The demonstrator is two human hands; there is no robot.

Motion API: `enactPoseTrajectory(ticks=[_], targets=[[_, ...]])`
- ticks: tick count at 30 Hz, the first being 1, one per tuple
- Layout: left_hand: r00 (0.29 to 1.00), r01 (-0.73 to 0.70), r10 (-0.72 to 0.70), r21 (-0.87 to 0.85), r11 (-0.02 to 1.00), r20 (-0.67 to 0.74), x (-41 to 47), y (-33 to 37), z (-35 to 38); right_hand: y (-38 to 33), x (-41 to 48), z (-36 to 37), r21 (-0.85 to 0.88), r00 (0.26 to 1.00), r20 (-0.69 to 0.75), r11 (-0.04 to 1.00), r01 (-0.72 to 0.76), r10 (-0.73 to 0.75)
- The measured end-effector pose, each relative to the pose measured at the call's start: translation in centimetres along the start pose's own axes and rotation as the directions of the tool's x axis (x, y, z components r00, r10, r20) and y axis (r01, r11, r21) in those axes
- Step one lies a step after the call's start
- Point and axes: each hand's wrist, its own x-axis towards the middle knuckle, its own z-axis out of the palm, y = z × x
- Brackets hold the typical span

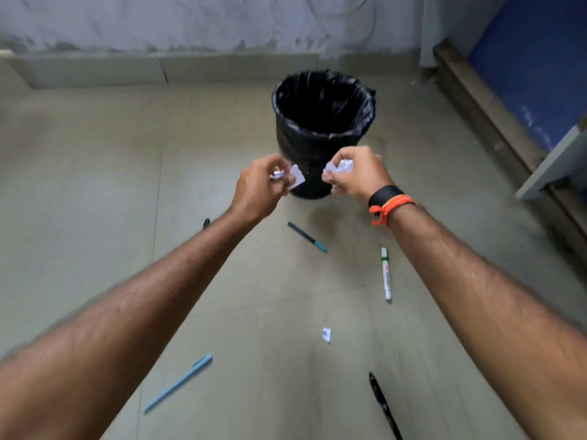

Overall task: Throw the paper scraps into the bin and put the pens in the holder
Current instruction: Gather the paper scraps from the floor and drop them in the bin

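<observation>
a: status on both hands?

b: left hand point(259, 185) pinched shut on white paper scraps point(293, 177), right hand point(355, 173) closed on a crumpled scrap wad point(341, 166). both at frame centre, side by side, just apart.

a: bin?

b: black-lined bin point(324, 122) upper centre, open mouth facing up. both hands sit in front of its lower wall, short of the rim. mouth lies straight ahead and up-frame from both grips. right hand looks a touch nearer the rim.

a: so next move?

b: my read: push both forward over the mouth, then release. drop from here would likely land on the floor against the bin's base.

a: what's left on the floor?

b: one small scrap point(326, 335) lower centre. pens: dark teal pen point(306, 237) below the hands, white marker point(386, 273) to the right, near vertical in frame, light blue pen point(178, 383) lower left, diagonal, black pen point(384, 404) lower right. holder not in view.

a: progress?

b: early. no pens handled yet, as far as i can judge.
</observation>
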Motion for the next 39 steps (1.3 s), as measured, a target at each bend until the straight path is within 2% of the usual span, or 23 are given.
enactPoseTrajectory(ticks=[3, 6, 9, 10, 12, 14, 16, 18, 20, 23, 29, 32, 34, 36, 38, 39], targets=[[0.998, 0.008, -0.018, -0.154, 0.988, -0.06, 5.8, 3.1, -0.5, -3.0, 4.4, -2.0, 0.101, 0.994, -0.105, 0.995, 0.004, 0.007], [0.978, 0.144, -0.189, -0.373, 0.917, -0.087, 10.4, 6.3, 0.0, -4.9, 8.3, -2.2, 0.207, 0.985, -0.149, 0.977, -0.057, 0.089], [0.94, 0.3, -0.34, -0.536, 0.789, 0.026, 12.9, 8.5, 1.0, -5.9, 11.0, -1.2, 0.338, 0.968, -0.124, 0.927, -0.164, 0.217], [0.928, 0.34, -0.366, -0.569, 0.749, 0.072, 13.3, 9.0, 1.2, -6.6, 11.3, -0.9, 0.421, 0.959, -0.115, 0.887, -0.191, 0.261], [0.91, 0.38, -0.395, -0.639, 0.669, 0.127, 13.8, 9.5, 1.3, -7.7, 11.8, -0.7, 0.641, 0.932, -0.015, 0.719, -0.27, 0.363], [0.903, 0.404, -0.387, -0.668, 0.625, 0.184, 13.9, 9.5, 1.0, -8.2, 12.0, -0.9, 0.779, 0.915, 0.104, 0.54, -0.318, 0.389], [0.895, 0.429, -0.384, -0.676, 0.599, 0.227, 13.4, 8.7, 0.8, -8.0, 11.9, -1.0, 0.868, 0.913, 0.132, 0.4, -0.295, 0.386], [0.899, 0.423, -0.365, -0.69, 0.587, 0.24, 11.9, 7.3, 0.7, -7.0, 11.2, -1.0, 0.912, 0.921, 0.109, 0.33, -0.242, 0.374], [0.913, 0.399, -0.327, -0.697, 0.596, 0.243, 9.5, 5.8, 1.0, -5.7, 9.1, -0.7, 0.931, 0.936, 0.085, 0.307, -0.196, 0.341], [0.914, 0.403, -0.295, -0.685, 0.607, 0.277, 5.1, 3.0, 2.5, -2.6, 3.6, 1.0, 0.927, 0.943, 0.106, 0.31, -0.209, 0.316], [0.862, 0.507, -0.384, -0.551, 0.663, 0.331, -5.1, -3.3, 7.8, 6.4, -6.8, 8.1, 0.787, 0.901, 0.191, 0.487, -0.378, 0.39], [0.836, 0.545, -0.433, -0.408, 0.733, 0.339, -10.0, -6.5, 9.5, 10.6, -11.2, 10.1, 0.627, 0.874, 0.229, 0.622, -0.469, 0.429], [0.82, 0.561, -0.472, -0.293, 0.774, 0.323, -12.9, -8.7, 10.0, 14.1, -13.6, 10.8, 0.417, 0.854, 0.2, 0.748, -0.517, 0.479], [0.82, 0.541, -0.486, -0.133, 0.83, 0.303, -15.4, -10.8, 9.9, 17.5, -15.5, 10.9, 0.084, 0.854, 0.157, 0.855, -0.513, 0.497], [0.823, 0.483, -0.478, 0.063, 0.873, 0.308, -17.3, -12.5, 9.5, 19.4, -17.1, 10.6, -0.199, 0.848, 0.207, 0.869, -0.452, 0.489], [0.82, 0.453, -0.477, 0.149, 0.879, 0.316, -18.0, -13.2, 9.2, 20.0, -17.7, 10.6, -0.282, 0.849, 0.238, 0.87, -0.405, 0.472]])
